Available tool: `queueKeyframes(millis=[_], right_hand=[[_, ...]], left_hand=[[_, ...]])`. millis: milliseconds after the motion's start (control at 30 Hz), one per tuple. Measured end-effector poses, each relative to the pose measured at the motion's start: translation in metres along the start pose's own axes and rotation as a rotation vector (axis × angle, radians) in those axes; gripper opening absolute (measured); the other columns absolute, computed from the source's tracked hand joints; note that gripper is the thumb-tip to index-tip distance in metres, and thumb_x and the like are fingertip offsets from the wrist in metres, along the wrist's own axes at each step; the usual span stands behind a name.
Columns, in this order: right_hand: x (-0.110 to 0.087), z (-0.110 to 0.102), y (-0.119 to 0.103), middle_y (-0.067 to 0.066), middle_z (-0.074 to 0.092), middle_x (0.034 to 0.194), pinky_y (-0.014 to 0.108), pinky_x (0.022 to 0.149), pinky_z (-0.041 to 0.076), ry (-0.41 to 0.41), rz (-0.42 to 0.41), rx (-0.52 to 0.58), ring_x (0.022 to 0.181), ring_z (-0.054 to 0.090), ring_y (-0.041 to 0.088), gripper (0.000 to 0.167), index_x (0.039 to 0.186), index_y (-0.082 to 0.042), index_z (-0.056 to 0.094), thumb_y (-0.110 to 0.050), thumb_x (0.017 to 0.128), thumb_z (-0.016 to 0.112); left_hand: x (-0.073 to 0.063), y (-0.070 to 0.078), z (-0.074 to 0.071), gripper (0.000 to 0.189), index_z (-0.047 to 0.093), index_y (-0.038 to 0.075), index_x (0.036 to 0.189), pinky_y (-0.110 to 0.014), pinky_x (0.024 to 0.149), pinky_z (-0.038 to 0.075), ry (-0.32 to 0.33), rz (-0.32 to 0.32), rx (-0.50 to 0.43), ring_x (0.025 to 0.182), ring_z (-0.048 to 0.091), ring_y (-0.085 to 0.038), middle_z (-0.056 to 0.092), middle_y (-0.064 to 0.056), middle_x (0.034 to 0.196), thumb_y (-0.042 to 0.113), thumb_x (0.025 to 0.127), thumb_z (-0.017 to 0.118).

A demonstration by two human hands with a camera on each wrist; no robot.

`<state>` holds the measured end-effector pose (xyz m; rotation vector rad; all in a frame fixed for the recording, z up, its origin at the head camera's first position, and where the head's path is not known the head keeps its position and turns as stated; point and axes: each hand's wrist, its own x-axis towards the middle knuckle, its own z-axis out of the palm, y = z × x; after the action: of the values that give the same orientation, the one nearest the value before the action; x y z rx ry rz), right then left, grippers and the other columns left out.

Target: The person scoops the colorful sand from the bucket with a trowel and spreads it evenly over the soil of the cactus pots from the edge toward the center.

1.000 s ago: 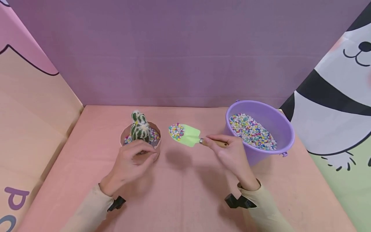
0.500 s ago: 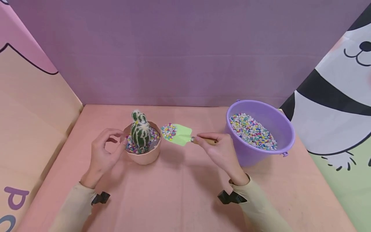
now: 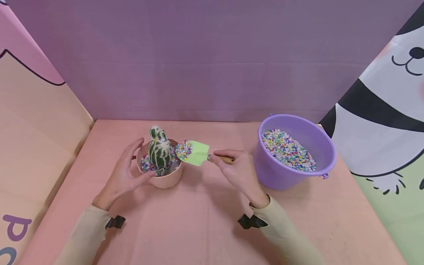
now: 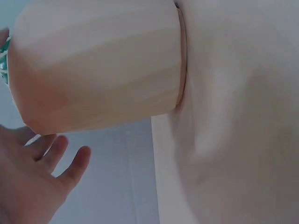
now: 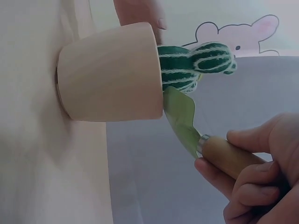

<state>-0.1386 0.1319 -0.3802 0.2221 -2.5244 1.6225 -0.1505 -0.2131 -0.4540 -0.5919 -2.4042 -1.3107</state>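
My right hand (image 3: pixel 236 171) grips the wooden handle of a small light-green trowel (image 3: pixel 199 153). Colourful pebbles (image 3: pixel 184 150) lie in the trowel's tip, which overlaps the right rim of a peach plant pot (image 3: pixel 167 181). A green cactus with white spines (image 3: pixel 160 151) stands in the pot among more coloured pebbles. In the right wrist view the trowel blade (image 5: pixel 180 112) slants up to the rim beside the cactus. My left hand (image 3: pixel 124 176) is spread around the pot's left side, thumb at the front rim. The left wrist view shows its fingers (image 4: pixel 74 168) beside the pot wall.
A purple bucket (image 3: pixel 275 176) holding many coloured pebbles stands on the right of the pink-covered table (image 3: pixel 212 221). A purple backdrop (image 3: pixel 212 62) rises behind the table. Printed panels flank it, with a panda (image 3: pixel 381 110) on the right one.
My right hand has carried the loaded trowel left to the pot's rim. The left hand has moved from the pot's front to its left side, its fingers spreading.
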Motion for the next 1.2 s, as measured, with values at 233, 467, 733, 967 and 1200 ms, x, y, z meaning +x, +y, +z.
queueKeyframes(millis=[233,467,733,967,1200], right_hand=[[0.002,0.006,-0.003,0.008,0.084,0.103,0.031,0.085,0.065,0.009,-0.055,-0.051,0.098,0.081,0.019,0.022,0.108,-0.006,0.084,-0.019,0.091,0.086],[0.003,0.011,-0.008,0.004,0.084,0.101,0.034,0.086,0.066,0.032,-0.097,-0.177,0.100,0.081,0.017,0.022,0.108,-0.009,0.086,-0.023,0.090,0.087],[0.002,0.013,-0.011,0.003,0.084,0.098,0.035,0.084,0.066,0.039,-0.163,-0.214,0.093,0.082,0.015,0.021,0.108,-0.009,0.085,-0.022,0.091,0.086],[0.002,0.014,-0.009,0.002,0.084,0.098,0.036,0.084,0.066,0.059,-0.221,-0.282,0.092,0.082,0.015,0.021,0.107,-0.011,0.086,-0.025,0.092,0.085],[-0.001,0.018,-0.008,0.004,0.084,0.101,0.035,0.084,0.066,0.056,-0.231,-0.274,0.093,0.082,0.016,0.021,0.110,-0.010,0.085,-0.024,0.094,0.082]], left_hand=[[0.000,0.000,0.002,0.110,0.033,0.003,0.165,-0.073,0.121,0.030,-0.089,-0.028,0.030,0.153,0.038,-0.047,0.040,-0.023,0.167,0.017,0.074,0.093],[0.001,0.002,-0.001,0.107,0.037,0.002,0.163,-0.073,0.119,0.033,-0.087,-0.039,0.093,0.151,0.041,-0.047,0.044,-0.023,0.164,0.023,0.074,0.094],[-0.001,0.007,-0.002,0.103,0.043,0.003,0.159,-0.070,0.118,0.036,-0.059,-0.055,0.162,0.146,0.046,-0.046,0.050,-0.021,0.161,0.028,0.073,0.094],[-0.002,0.012,0.005,0.099,0.049,-0.004,0.152,-0.066,0.115,0.036,0.004,-0.014,0.153,0.138,0.050,-0.047,0.056,-0.025,0.151,0.026,0.069,0.094],[-0.008,0.011,0.013,0.100,0.049,-0.004,0.150,-0.064,0.114,0.033,0.058,0.005,0.137,0.138,0.048,-0.046,0.056,-0.024,0.151,0.027,0.067,0.094]])
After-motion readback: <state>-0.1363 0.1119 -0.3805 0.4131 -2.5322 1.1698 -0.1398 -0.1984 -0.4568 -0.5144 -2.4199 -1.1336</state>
